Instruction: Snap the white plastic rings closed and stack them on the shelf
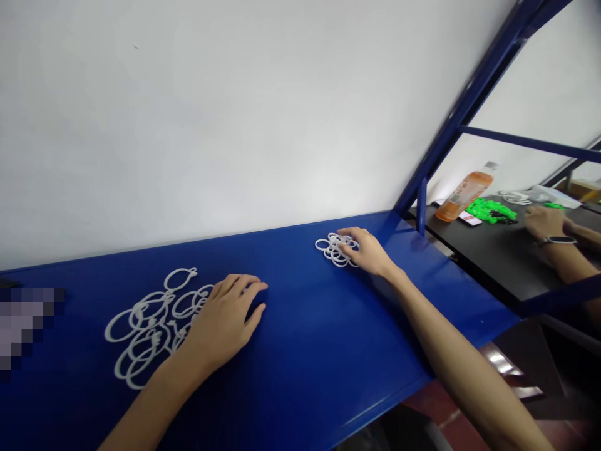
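My left hand (221,326) rests low over a blue tabletop (300,338), palm down, its fingers stretched and the thumb apart. Beside and partly under it lies a loose heap of larger white plastic rings (154,338) with small tabs on them; some are hidden by the hand. Farther right, my right hand (369,252) reaches over a tighter cluster of smaller white rings (335,248). Thumb and forefinger are spread there, at the cluster's right side, and cover part of it. Whether the fingertips touch the rings is hard to see.
A white wall (244,125) rises behind the tabletop. Blue frame bars (451,119) stand at the right. Beyond them, a dark table (498,257) holds an orange drink bottle (464,195), green pieces (493,210) and another person's hands (547,222). A blurred patch covers the left edge.
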A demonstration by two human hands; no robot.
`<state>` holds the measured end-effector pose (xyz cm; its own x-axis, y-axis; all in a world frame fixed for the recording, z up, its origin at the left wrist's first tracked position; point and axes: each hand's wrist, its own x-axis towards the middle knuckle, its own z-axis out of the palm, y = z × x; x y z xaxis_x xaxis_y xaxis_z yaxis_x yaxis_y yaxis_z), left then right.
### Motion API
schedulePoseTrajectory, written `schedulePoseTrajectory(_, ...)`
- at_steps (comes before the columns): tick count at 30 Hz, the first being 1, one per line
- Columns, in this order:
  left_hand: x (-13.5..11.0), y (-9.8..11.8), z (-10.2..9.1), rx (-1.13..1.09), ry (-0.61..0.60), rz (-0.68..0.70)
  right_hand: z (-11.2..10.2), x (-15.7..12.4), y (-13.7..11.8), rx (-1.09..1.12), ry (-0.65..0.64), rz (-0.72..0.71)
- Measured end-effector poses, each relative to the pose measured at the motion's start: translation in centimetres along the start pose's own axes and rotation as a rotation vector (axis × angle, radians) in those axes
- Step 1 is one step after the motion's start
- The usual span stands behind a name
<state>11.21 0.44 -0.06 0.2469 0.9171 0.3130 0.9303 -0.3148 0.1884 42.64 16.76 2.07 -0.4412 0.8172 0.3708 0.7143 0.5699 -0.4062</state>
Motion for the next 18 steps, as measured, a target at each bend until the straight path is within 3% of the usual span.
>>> schedulePoseTrajectory(5, -0.1, -0.8, -0.2, 0.054, -0.053, -0.047, -0.2, -0.1, -0.5, 0.044, 0.010, -0.044)
schedulePoseTrajectory(12, 0.1, -1.4, -0.7, -0.040, -0.064, -0.051, 0.0, -0.6, -2.1, -0.018, 0.140, -0.148)
schedulePoseTrajectory(18, -0.5, -2.4, -1.0, 0.013, -0.064, -0.049, 0.6, -1.4, -4.2, 0.012, 0.134, -0.222)
